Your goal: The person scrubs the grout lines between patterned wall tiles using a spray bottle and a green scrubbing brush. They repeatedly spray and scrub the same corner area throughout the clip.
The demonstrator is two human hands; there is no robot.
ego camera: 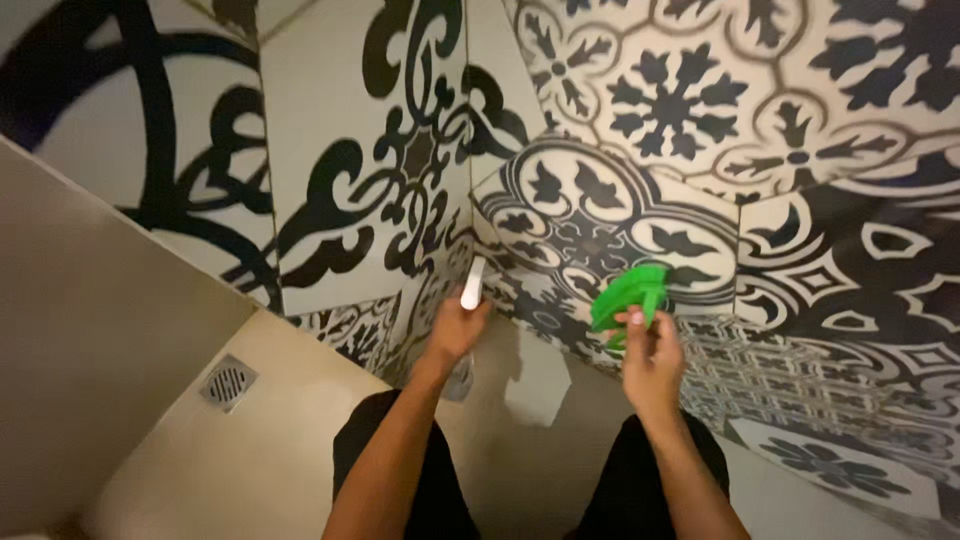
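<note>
Down in the corner of a tiled shower stall, seen from above: at far left a square metal floor drain (228,382) sits in the beige floor (260,450) beside a plain beige wall. Toward the middle, the person's left hand (455,328) is closed around a slim white handle (472,285), its long axis running nearly upright and tipped slightly right, the top end pointing into the corner where the black-and-white patterned wall tiles (400,170) meet; what lies at its lower end is hidden by the hand. Further right, the right hand (650,350) is raised a little higher, fingers pinching a bright green scrubbing cloth or pad (628,295) that sticks up above the fingertips, close to the tiled ledge (600,215). Both hands are well apart, the left nearer the corner.
</note>
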